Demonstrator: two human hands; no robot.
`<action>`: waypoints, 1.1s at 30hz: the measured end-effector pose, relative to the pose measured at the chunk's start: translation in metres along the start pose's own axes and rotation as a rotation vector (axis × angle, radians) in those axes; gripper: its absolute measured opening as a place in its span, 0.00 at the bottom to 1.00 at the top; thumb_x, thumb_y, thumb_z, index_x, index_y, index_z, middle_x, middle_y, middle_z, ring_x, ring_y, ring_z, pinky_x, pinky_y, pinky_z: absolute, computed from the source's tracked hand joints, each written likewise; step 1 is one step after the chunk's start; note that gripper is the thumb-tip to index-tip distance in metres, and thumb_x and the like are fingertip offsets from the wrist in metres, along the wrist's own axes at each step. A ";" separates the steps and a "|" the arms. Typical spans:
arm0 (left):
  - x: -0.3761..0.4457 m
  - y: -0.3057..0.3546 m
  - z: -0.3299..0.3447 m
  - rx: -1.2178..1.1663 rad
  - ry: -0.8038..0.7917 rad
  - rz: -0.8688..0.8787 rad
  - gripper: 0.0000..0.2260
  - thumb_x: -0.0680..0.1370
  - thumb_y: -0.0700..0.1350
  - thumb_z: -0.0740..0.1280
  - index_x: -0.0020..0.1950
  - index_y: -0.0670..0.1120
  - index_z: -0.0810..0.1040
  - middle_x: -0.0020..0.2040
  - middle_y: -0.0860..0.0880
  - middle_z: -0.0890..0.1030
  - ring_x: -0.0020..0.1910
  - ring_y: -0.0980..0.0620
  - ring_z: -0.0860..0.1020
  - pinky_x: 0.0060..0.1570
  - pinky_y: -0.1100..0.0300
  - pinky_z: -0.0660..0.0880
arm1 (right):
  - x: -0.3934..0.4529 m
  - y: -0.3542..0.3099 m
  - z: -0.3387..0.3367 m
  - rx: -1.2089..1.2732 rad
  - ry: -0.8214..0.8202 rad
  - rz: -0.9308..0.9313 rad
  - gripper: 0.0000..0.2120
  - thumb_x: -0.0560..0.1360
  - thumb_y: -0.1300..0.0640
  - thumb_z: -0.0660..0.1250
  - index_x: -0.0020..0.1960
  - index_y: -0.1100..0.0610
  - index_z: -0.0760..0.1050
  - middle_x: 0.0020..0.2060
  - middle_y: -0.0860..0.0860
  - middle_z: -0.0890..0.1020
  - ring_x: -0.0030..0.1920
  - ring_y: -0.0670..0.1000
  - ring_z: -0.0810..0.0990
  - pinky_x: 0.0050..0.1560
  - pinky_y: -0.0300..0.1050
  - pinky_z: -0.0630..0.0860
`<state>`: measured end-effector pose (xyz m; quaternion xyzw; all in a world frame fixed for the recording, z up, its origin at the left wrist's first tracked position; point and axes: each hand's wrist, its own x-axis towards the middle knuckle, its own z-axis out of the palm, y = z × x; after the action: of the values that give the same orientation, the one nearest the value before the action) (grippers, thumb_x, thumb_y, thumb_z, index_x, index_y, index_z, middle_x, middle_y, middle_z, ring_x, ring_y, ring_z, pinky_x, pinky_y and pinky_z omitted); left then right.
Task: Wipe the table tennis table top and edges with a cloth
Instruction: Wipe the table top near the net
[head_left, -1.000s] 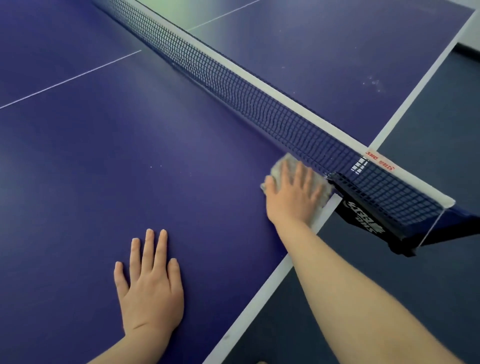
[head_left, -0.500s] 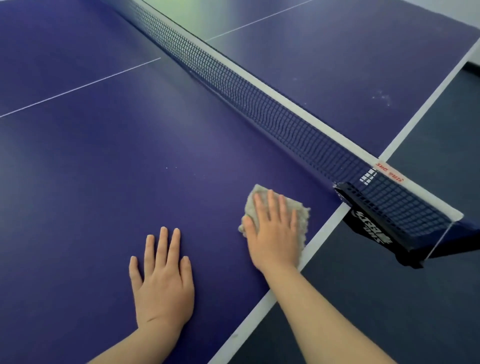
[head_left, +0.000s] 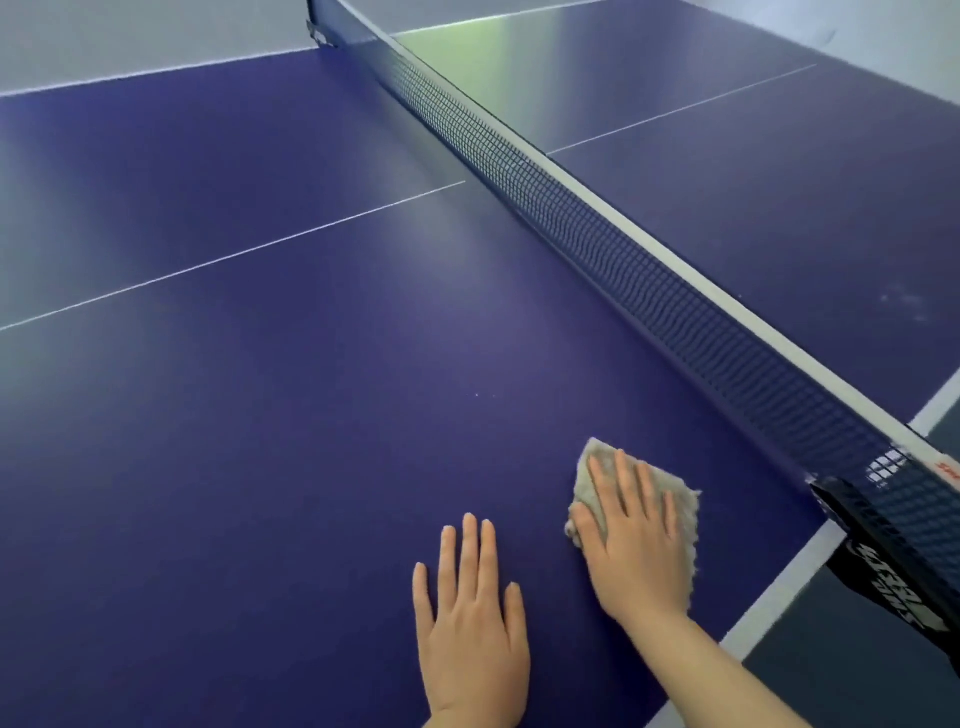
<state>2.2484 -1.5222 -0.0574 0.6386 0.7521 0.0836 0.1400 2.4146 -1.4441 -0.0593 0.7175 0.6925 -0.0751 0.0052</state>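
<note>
A dark blue table tennis table top fills the view, with a white edge line at the lower right. A grey-beige cloth lies flat on the top, a little in from that edge. My right hand presses down on the cloth with fingers spread, covering most of it. My left hand rests flat on the bare top just left of the cloth, fingers apart, holding nothing.
The net runs diagonally from the top centre to the right, ending at a black clamp post beyond the cloth. A thin white centre line crosses the near half. Dark floor lies past the table edge.
My right hand has slid the cloth away from the net post, back toward me and leftward along the top. The view has lifted to show more of the table. The left hand stays flat.
</note>
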 end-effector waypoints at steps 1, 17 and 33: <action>0.005 -0.004 -0.007 -0.019 -0.016 0.051 0.26 0.77 0.55 0.53 0.74 0.49 0.70 0.75 0.52 0.68 0.74 0.53 0.61 0.71 0.51 0.53 | -0.009 -0.001 0.000 -0.002 0.047 0.085 0.33 0.78 0.34 0.28 0.80 0.45 0.40 0.80 0.50 0.52 0.80 0.53 0.48 0.78 0.59 0.51; 0.107 -0.200 -0.082 0.060 0.128 -0.278 0.25 0.82 0.56 0.40 0.79 0.53 0.42 0.79 0.54 0.44 0.78 0.52 0.40 0.77 0.48 0.43 | 0.026 -0.180 0.011 -0.024 0.083 -0.200 0.28 0.84 0.40 0.40 0.80 0.50 0.54 0.78 0.52 0.62 0.78 0.55 0.58 0.74 0.57 0.53; 0.114 -0.205 -0.069 0.124 0.096 -0.262 0.27 0.80 0.55 0.46 0.79 0.50 0.56 0.79 0.49 0.58 0.78 0.46 0.55 0.72 0.43 0.51 | 0.097 -0.216 0.003 -0.024 0.047 -0.154 0.30 0.81 0.39 0.34 0.81 0.48 0.44 0.80 0.50 0.52 0.80 0.53 0.48 0.77 0.55 0.44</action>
<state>2.0172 -1.4410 -0.0663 0.5378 0.8384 0.0484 0.0738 2.2027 -1.3388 -0.0523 0.6634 0.7466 -0.0499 -0.0085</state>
